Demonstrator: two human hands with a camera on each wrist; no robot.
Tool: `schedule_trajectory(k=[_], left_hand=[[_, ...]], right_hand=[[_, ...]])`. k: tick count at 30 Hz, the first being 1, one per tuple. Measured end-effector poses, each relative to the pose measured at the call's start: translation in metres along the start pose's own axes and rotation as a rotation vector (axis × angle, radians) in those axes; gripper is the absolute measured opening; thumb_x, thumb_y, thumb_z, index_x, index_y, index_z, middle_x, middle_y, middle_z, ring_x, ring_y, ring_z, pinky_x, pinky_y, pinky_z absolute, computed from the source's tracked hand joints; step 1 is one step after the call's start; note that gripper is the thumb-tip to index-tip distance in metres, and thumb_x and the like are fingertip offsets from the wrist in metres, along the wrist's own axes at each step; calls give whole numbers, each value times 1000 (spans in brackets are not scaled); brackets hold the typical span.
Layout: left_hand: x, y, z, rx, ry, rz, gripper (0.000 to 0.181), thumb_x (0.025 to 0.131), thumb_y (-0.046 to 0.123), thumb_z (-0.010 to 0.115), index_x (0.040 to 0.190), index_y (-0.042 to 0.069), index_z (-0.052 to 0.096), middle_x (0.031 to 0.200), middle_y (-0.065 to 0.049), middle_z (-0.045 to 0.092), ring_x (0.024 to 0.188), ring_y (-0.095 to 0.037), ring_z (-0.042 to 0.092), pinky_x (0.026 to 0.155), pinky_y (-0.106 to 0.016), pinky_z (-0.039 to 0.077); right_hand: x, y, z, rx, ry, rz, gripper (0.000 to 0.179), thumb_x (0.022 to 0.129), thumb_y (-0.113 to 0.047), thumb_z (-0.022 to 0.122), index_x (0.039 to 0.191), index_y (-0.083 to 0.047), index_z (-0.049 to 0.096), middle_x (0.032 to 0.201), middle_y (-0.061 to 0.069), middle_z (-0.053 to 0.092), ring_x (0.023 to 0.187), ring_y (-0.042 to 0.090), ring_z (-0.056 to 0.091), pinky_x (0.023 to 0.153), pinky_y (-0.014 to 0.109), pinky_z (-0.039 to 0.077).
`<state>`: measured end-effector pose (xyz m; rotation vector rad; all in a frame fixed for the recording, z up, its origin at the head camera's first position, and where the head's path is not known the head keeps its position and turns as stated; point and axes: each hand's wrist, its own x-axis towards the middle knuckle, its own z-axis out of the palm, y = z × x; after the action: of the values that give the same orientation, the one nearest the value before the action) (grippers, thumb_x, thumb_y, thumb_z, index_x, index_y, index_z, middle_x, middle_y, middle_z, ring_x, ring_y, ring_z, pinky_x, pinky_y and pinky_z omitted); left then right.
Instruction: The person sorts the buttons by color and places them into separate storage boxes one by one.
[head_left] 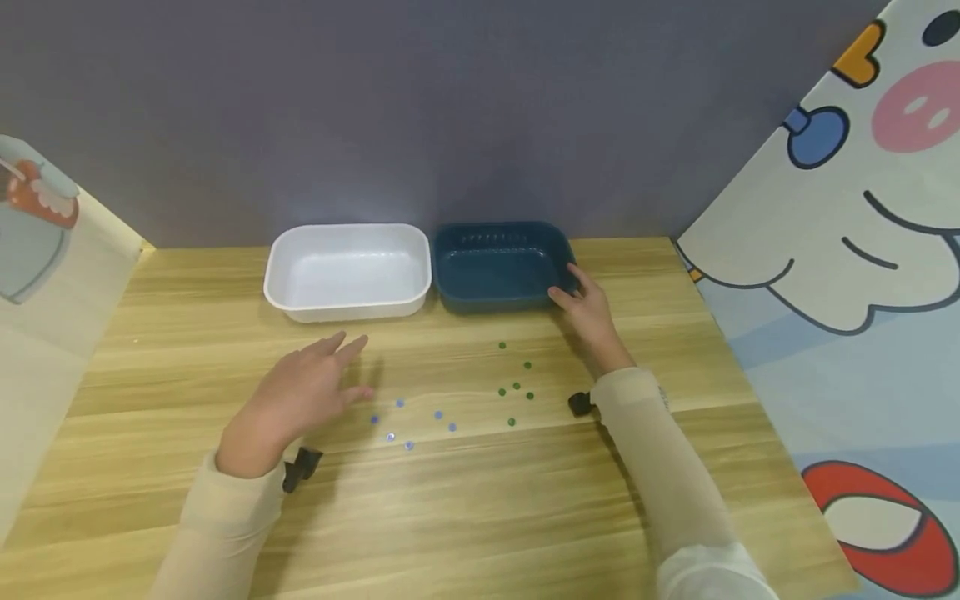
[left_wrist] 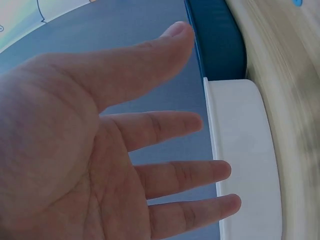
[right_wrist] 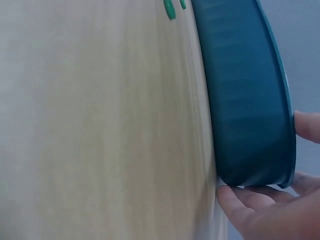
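A: Step in hand?

B: Judged from the grip, the placing or steadying of the blue tray (head_left: 495, 302). The right hand (head_left: 591, 321) held its near right corner, fingers curled, one digit at the rim and others against the end wall. How firmly it pressed could not be told.

A: Left hand (head_left: 300, 392)?

B: Raised above the wooden table (head_left: 465, 517), in front of the white tray (head_left: 348, 313); fingers straight and spread, thumb well apart, nothing held.

A: Containers?

B: Two, side by side at the table's far edge, before a grey panel (head_left: 420, 108). White tray, one: shallow, rounded corners, on the left; nothing visible inside. Blue tray, one: dark, a row of slots in its far wall, on the right; nothing visible inside. Whether their rims touched could not be told.

A: Loose items?

B: Blue discs (head_left: 438, 414), six, on the table to the right of the left hand. Green discs (head_left: 516, 386), six, in front of the blue tray. All lay outside both containers.

A: Next move?

B: By judgement, it called for setting the blue tray square and releasing its corner gently. The discs, small and flat, would have needed a fine fingertip pinch.
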<state>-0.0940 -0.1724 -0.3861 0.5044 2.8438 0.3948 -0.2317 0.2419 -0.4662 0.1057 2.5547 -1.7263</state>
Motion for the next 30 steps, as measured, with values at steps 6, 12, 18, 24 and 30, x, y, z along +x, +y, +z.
schedule_trajectory(k=[6, 12, 18, 24, 30], left_hand=[[1, -3, 8, -28, -41, -33, 66, 93, 36, 73, 144, 0, 51, 138, -29, 55, 122, -48, 54, 98, -65, 43], [6, -8, 21, -29, -55, 4, 37, 92, 21, 74, 120, -3, 67, 104, -14, 67, 93, -30, 64, 80, -51, 55], [9, -9, 33, -27, -32, 42, 10, 87, 6, 72, 82, 8, 64, 79, -3, 55, 68, -19, 51, 60, -36, 49], [9, -3, 49, -58, -24, 150, 12, 86, 8, 76, 82, 11, 65, 82, 0, 60, 72, -17, 57, 67, -38, 54], [7, 0, 58, -20, 1, 169, 11, 84, 6, 78, 83, 9, 67, 84, -2, 63, 75, -19, 62, 69, -38, 56]], right_hand=[[-5, 3, -2, 14, 2, 11, 75, 98, -30, 68, 160, -17, 27, 167, 12, 11, 147, 42, 24, 116, 50, 31], [-6, 2, -6, 95, 63, 38, 72, 98, -27, 69, 159, -22, 32, 168, 9, 13, 149, 36, 25, 116, 47, 32], [-7, -5, -4, 105, 84, 27, 73, 97, -27, 71, 159, -21, 33, 168, 7, 14, 149, 37, 22, 117, 46, 30], [-7, -5, 1, 86, 69, 36, 73, 97, -26, 71, 159, -24, 32, 168, 5, 13, 149, 37, 21, 118, 46, 29], [-7, 0, 1, 82, 28, 49, 77, 97, -28, 70, 160, -29, 27, 168, 5, 9, 149, 40, 20, 116, 50, 32]])
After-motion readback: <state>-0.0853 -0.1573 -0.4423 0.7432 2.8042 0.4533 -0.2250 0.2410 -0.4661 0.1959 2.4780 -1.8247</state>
